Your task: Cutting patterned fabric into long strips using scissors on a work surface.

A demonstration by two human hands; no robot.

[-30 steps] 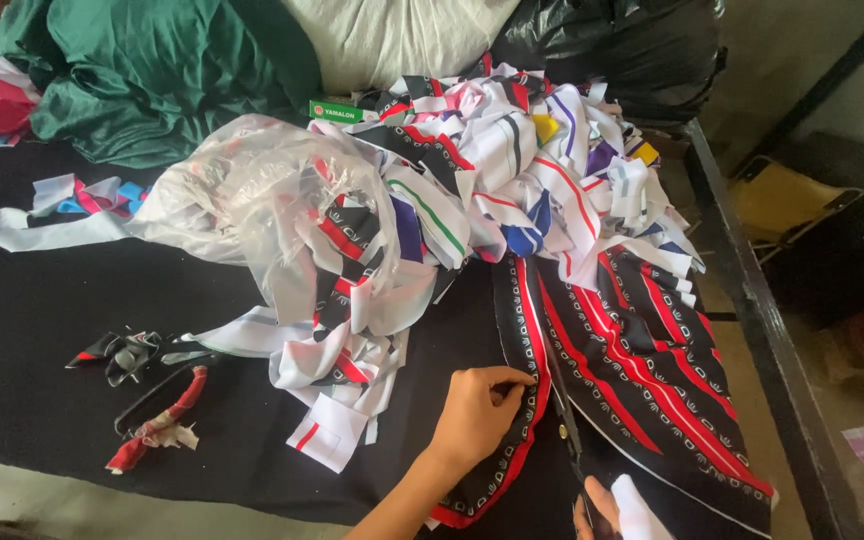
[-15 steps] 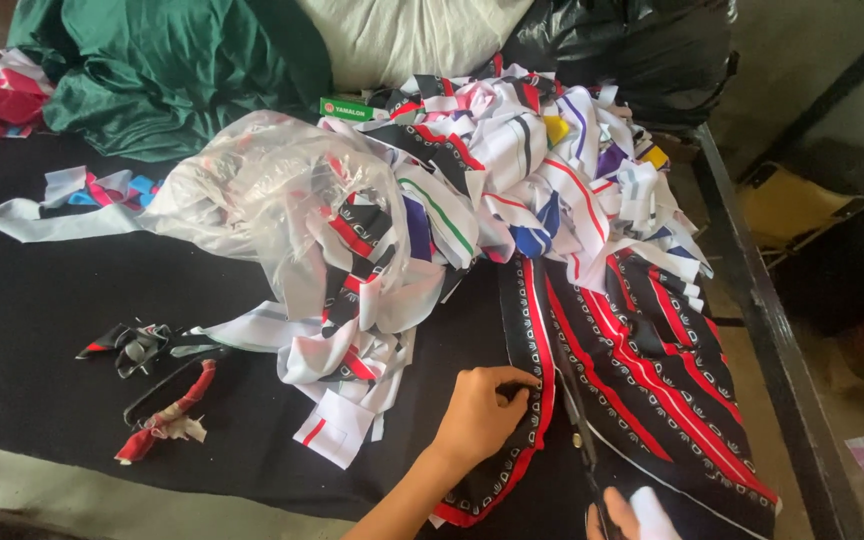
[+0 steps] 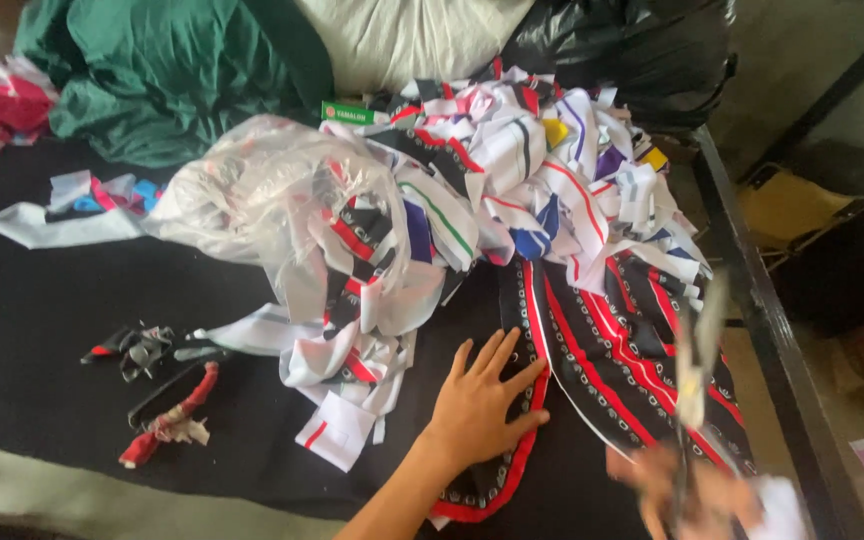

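While the left hand (image 3: 482, 405) is pressed flat, fingers spread, on the black and red patterned fabric (image 3: 622, 370) at the front of the black worktop (image 3: 42, 330), the blurred right hand (image 3: 697, 495) is closed around what are judged to be scissors (image 3: 694, 385). Because the blades are so near the flattened fingers, these could be nicked, or the cut skewed should the cloth slip.
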